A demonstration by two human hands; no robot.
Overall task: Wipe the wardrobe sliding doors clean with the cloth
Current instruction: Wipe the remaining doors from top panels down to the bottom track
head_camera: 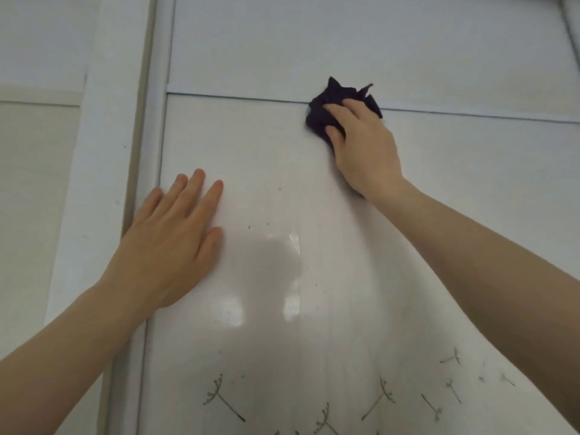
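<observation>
Cloth (pixel 337 105), dark purple and crumpled into a bunch, sits under the right hand (pixel 364 146), whose fingers curl over it and press it onto the glossy white door (pixel 282 277), right at the door's thin cross strip (pixel 235 95). Ragged corners poke out above the fingers. Left hand (pixel 169 243) lies flat on the door, fingers straight, down-left of the cloth. Thin twig prints (pixel 219 397) mark the panel far below.
</observation>
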